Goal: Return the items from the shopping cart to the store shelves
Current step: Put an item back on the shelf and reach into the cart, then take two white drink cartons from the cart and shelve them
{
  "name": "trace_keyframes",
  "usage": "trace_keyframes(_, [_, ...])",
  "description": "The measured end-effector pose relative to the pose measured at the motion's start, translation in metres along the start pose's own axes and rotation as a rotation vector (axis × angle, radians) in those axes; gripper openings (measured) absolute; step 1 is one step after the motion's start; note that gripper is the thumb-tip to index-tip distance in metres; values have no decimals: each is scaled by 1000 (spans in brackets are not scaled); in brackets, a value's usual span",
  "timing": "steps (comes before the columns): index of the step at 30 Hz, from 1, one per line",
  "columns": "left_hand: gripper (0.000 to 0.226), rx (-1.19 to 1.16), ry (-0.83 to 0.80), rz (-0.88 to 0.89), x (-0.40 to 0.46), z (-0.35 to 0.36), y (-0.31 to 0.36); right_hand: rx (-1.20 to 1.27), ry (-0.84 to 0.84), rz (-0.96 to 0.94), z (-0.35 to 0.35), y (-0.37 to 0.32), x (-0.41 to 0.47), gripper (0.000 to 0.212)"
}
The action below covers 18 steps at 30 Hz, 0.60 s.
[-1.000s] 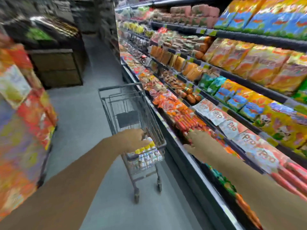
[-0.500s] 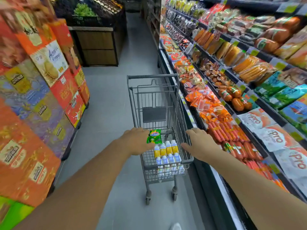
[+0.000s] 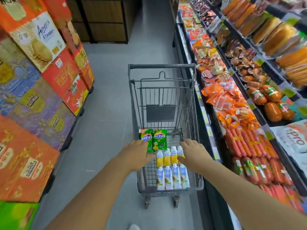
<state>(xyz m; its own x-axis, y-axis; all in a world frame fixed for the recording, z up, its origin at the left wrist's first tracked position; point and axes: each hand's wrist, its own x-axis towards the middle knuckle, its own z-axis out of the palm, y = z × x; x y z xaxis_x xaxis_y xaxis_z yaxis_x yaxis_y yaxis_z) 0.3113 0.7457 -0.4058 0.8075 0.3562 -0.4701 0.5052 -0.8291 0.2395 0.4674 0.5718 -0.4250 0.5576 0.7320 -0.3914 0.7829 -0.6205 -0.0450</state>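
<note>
A grey wire shopping cart (image 3: 162, 66) stands in the aisle beside the chilled shelves (image 3: 207, 123) on the right. In its basket lie two green snack packets (image 3: 159, 140), a row of yellow drink cartons (image 3: 167, 157) and a row of white-blue drink cartons (image 3: 172, 178). My left hand (image 3: 136, 153) lies across the cart's left rim, fingers stretched toward the green packets and the yellow cartons. My right hand (image 3: 192, 152) hovers over the right end of the yellow cartons with fingers apart, holding nothing.
The right shelves hold orange sausage packs (image 3: 245, 140), round sausages (image 3: 265, 95) and bread loaves (image 3: 275, 37). Stacked red and purple gift boxes (image 3: 49, 90) line the left. A dark wooden stand (image 3: 103, 20) closes the far end; grey floor (image 3: 106, 113) runs between.
My view has swung from the right shelves down onto the cart. My right hand has come off the shelf side and moved over the basket; my left hand has stayed at the rim.
</note>
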Motion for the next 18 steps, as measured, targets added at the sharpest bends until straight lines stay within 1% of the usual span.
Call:
trace_keyframes(5, [66,-59,-81,48,52,35,-16,49,-83,21,41,-10,42,49])
trace_keyframes(10, [60,-106,-178,94,103,86,-26,109,-174,97,96,-14,76,47])
trace_keyframes(14, [60,-130,-246,75,133,135,-26,184,-269,140,143,-9,100,43])
trace_keyframes(18, [52,-270,-301,4,160,178,-27,303,-361,200,186,4,129,45])
